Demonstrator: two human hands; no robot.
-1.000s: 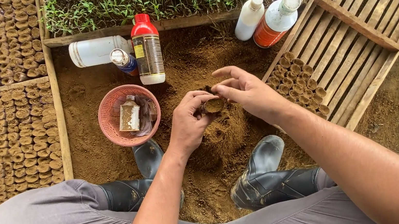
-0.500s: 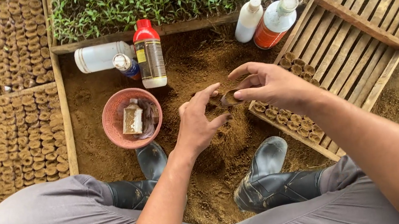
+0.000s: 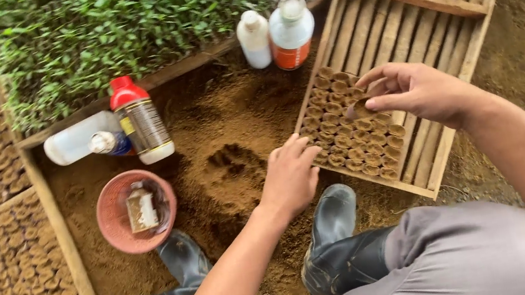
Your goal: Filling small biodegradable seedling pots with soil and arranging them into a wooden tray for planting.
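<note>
I saw right hand [image 3: 415,92] pinched on a soil pot [image 3: 361,110], centre-right, over the slatted tray [image 3: 424,5] | left hand [image 3: 292,176] loose, fingers apart, above the soil [image 3: 227,139]

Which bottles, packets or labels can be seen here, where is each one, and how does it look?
Red-capped bottle: upright on the soil beside the seedling tray, striped label.
Clear bottle: lying on its side left of it, whitish, dark label near the neck.
White bottle: upright at the wooden tray's corner, plain.
Orange bottle: next to the white one, pale cap, white upper part.
Small packet: inside the pink bowl, pale, boxy.
</note>
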